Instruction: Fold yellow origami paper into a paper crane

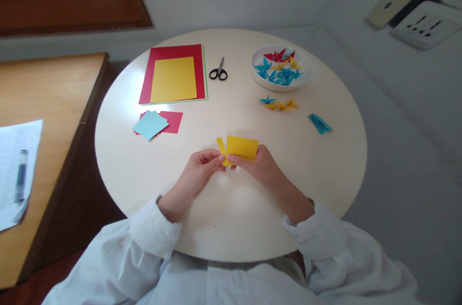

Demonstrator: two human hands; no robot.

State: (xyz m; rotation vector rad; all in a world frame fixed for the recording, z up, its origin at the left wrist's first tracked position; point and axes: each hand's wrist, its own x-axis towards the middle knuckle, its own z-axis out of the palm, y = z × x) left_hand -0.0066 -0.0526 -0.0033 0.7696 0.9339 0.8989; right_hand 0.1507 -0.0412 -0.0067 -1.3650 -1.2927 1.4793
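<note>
Both of my hands meet over the near middle of the round white table (249,209). Between them is a piece of yellow paper (242,146), split from its top edge so that a narrow strip (220,145) leans away on the left. My left hand (202,166) pinches the strip's lower end between thumb and fingers. The wider part is gripped by my right hand (258,163), thumb across its front and fingers behind. Near the bottom the strip and the wider part come close together under my thumbs; whether they still join is hard to see.
Behind my hands lie stacked red and yellow sheets (173,79), small blue and red squares (150,125) and black-handled scissors (218,72). A white dish (281,84) holds several folded paper cranes. More cranes (285,105) and folded blue pieces (319,123) rest at the right.
</note>
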